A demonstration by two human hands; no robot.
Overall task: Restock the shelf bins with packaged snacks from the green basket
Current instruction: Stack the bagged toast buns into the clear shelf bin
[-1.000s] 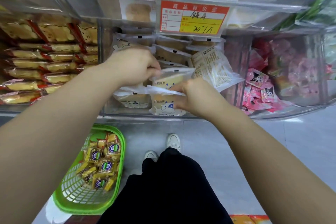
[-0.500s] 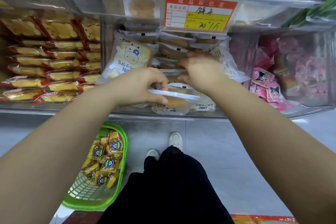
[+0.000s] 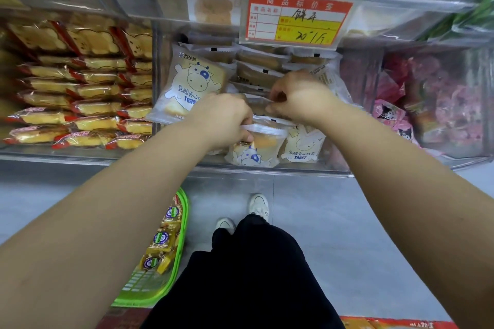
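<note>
Both hands are inside the clear middle shelf bin (image 3: 270,169), which holds white toast packets printed with a blue cow. My left hand (image 3: 224,120) pinches the sealed top edge of a toast packet (image 3: 263,141) at the bin's front. My right hand (image 3: 299,95) grips the edge of another toast packet (image 3: 256,101) just behind it. One cow toast packet (image 3: 191,85) leans upright against the bin's left wall. The green basket (image 3: 171,272) sits on the floor at lower left, with several yellow snack packs (image 3: 161,239) in it, partly hidden by my left arm.
The left bin holds rows of red-edged cake packets (image 3: 80,93). The right bin holds pink sweets packets (image 3: 395,120). A red and yellow price tag (image 3: 296,19) hangs from the shelf above. My white shoes (image 3: 258,205) and dark trousers are below on grey floor.
My left hand dropped from the upper left to the front packet. My right hand rose deeper into the bin. The cow packet now stands uncovered at the left wall.
</note>
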